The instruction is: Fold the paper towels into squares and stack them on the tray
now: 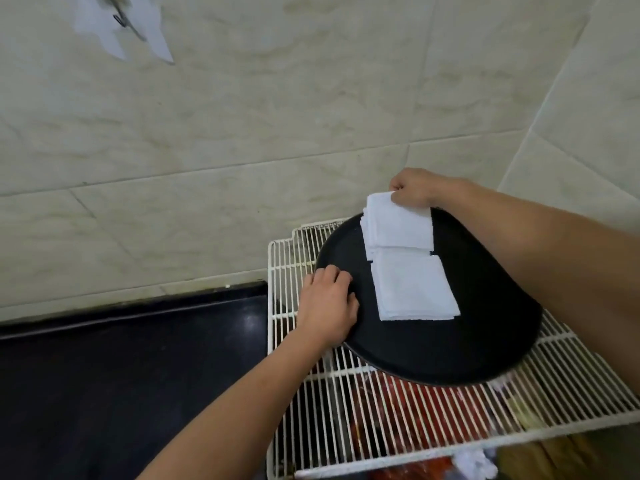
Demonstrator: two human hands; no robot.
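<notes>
A round black tray point(450, 348) lies on a white wire rack point(398, 420). Two stacks of folded white paper towels sit on it: a far stack point(398, 226) and a near stack point(412, 292), edge to edge. My right hand point(419, 188) reaches over the tray's far side and pinches the top far edge of the far stack. My left hand point(329, 306) rests on the tray's left rim, fingers curled over its edge.
A tiled wall point(242, 150) rises right behind the rack and meets a side wall at the right. A dark countertop point(121, 375) stretches to the left. Red items point(398, 403) show beneath the rack. White sheets point(121, 26) hang on the wall at the upper left.
</notes>
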